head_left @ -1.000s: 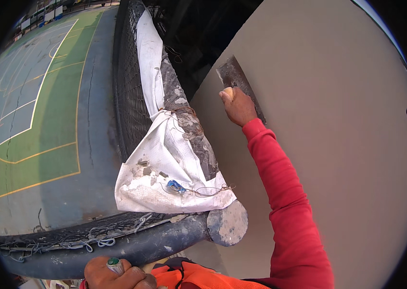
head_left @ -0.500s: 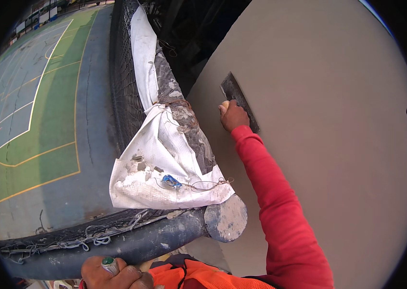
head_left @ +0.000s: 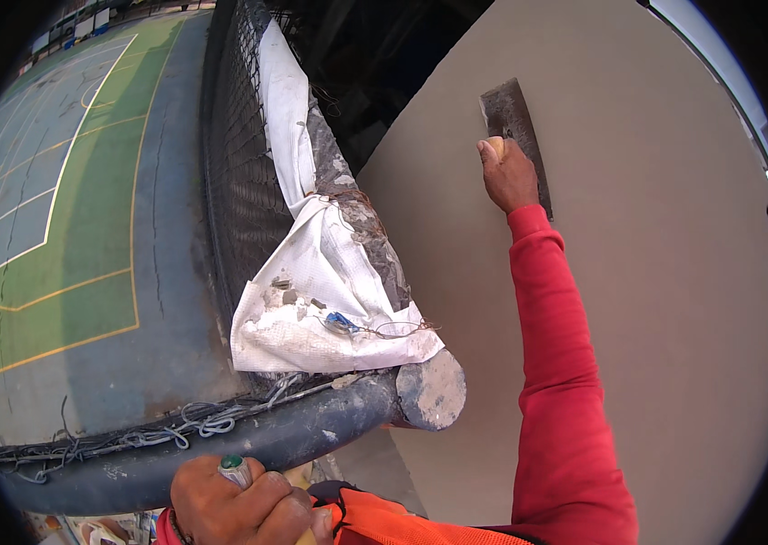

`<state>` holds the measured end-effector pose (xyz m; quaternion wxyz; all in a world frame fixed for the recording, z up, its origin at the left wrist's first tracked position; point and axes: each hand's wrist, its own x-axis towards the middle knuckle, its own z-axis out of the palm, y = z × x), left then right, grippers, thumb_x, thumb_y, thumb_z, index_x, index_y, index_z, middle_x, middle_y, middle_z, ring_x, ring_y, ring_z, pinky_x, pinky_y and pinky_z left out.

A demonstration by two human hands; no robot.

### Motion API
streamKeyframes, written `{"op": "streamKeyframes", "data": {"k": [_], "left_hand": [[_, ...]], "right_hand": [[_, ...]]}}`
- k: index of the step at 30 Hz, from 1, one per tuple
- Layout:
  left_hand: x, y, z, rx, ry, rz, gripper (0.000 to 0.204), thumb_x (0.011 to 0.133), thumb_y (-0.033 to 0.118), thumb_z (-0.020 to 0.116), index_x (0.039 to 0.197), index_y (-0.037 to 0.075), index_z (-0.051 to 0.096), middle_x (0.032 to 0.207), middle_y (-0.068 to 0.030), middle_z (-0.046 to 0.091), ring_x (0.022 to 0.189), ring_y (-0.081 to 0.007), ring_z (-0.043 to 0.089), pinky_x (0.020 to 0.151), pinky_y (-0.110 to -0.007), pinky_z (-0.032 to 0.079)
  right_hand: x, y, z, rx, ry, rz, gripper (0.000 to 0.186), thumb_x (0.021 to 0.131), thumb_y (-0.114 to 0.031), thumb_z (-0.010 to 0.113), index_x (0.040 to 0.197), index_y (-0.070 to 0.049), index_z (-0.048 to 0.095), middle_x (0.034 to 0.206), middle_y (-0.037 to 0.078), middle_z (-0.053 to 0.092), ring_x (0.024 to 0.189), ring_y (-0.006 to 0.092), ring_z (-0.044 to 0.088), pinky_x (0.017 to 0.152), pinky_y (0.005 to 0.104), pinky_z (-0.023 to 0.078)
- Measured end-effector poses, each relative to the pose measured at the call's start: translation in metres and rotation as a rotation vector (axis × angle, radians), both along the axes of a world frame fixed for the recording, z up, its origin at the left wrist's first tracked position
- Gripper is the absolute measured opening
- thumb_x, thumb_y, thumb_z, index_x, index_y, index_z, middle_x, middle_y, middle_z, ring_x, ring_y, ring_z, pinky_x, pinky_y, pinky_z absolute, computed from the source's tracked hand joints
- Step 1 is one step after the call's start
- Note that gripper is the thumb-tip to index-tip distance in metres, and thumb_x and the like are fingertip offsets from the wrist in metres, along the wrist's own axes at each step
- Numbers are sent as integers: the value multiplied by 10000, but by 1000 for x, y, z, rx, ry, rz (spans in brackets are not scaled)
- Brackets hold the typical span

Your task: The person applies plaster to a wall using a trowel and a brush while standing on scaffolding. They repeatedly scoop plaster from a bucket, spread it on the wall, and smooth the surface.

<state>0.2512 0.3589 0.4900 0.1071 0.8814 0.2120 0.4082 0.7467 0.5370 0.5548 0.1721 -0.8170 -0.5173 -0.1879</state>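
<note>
At the far part of the wall (head_left: 656,272), trowel (head_left: 522,109): lay with its long dark blade along the surface, right of the pipe (head_left: 311,427); full contact could not be confirmed.
Right hand (head_left: 511,180): fingers were closed around the pale handle (head_left: 495,145), thumb to the left; the grip appeared suited to keeping the blade flat.
Red sleeve (head_left: 561,363): reached from near right, arm extended, presumably because the blade stood so far off.
Left hand (head_left: 243,504): sat near, beside the pipe, wearing a green-stoned ring (head_left: 234,468); fingers were curled in; whether they held the pale yellow item (head_left: 308,538) at them could not be told.
White sheet (head_left: 311,282): covered the pipe corner, bound with thin wire (head_left: 393,332), apparently against slipping; it carried grey crumbs and a blue scrap (head_left: 341,322).
Wall finish: was smooth, grey-brown and even in tone.
Cord loops (head_left: 211,420): ran along the far side of the pipe, probably tying the dark mesh (head_left: 238,163).
Court (head_left: 84,227): spread out at left, green and blue, line-marked, seemingly well below.
</note>
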Motion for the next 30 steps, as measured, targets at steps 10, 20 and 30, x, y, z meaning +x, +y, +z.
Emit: {"op": "streamKeyframes", "data": {"k": [10,20,30], "left_hand": [[-6,-6,16,-149,193,-25,170,800,278,721,819,111,699,783,-41,623,664,-250,612,661,-442,412],[12,-14,42,-374,332,116,165,862,228,692,885,80,761,812,-38,626,692,-245,604,773,-467,415],[19,-3,35,-330,340,124,189,876,234,678,901,73,773,806,-39,620,665,-243,589,738,-460,416]], "right_hand": [[-25,44,-240,-459,279,20,518,1028,-487,600,1235,-12,599,1135,275,731,1070,461,714,936,558,561],[5,135,-333,-425,352,-23,527,1017,-499,615,1256,-29,606,1183,249,726,1126,435,706,982,534,555],[20,166,-349,-457,361,-96,523,1021,-445,640,1300,-7,585,1255,205,724,1182,379,703,1003,483,558]]}}
